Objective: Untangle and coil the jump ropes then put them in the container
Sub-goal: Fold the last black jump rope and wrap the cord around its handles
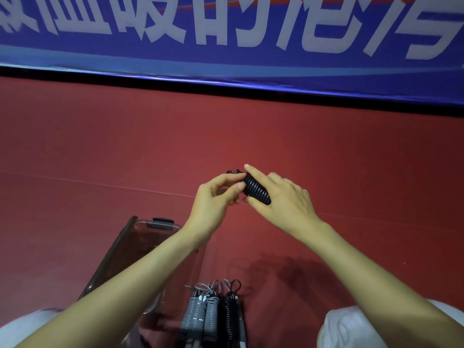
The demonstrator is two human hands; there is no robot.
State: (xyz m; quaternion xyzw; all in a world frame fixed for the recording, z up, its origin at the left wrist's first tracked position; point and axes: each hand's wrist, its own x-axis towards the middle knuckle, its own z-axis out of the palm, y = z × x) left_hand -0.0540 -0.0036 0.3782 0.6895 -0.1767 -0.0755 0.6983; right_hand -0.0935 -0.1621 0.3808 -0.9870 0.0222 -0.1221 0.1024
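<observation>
A black jump rope (pixel 256 188), wound tightly into a coil, is held in the air above the red floor. My right hand (pixel 281 197) grips the coil, index finger laid along its top. My left hand (pixel 216 197) pinches the coil's left end, where a small loop of rope sticks out. A clear plastic container (pixel 140 237) stands on the floor at the lower left, partly hidden by my left forearm. Several coiled grey and black jump ropes (pixel 213 315) lie side by side on the floor near the bottom middle.
The red floor (pixel 100 146) stretches ahead to a blue banner (pixel 226 33) with white characters along its far edge. White-clad knees (pixel 351 327) show at the bottom corners.
</observation>
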